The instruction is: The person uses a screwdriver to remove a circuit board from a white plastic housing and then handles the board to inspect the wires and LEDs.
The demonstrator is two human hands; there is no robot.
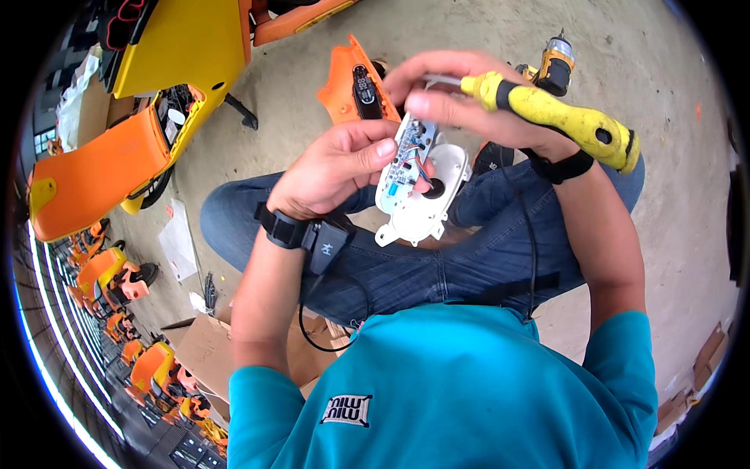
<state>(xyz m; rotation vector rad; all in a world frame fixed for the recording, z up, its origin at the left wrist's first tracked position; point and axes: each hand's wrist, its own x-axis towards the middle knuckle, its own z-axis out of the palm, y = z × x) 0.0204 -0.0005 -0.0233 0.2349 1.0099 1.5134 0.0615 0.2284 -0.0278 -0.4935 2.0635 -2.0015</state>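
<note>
My left hand (334,168) grips a narrow circuit board (408,159) by its left edge, thumb on top. The board carries small components and a blue part, and thin coloured wires run from it to a dark round hole in a white plastic housing (422,223). That housing sits beside and beneath the board, above my lap. My right hand (476,98) is closed round a screwdriver (566,119) with a worn yellow and black handle lying back over the wrist. Its shaft runs between my fingers, and my right thumb reaches the board's upper end. The tip is hidden.
Past my hands, an orange panel (341,76) with a black display strip (365,92) lies on the concrete floor. A yellow and black cordless drill (556,66) stands at the far right. Orange and yellow vehicle bodywork (98,168) rises at the left, with cardboard (209,352) below.
</note>
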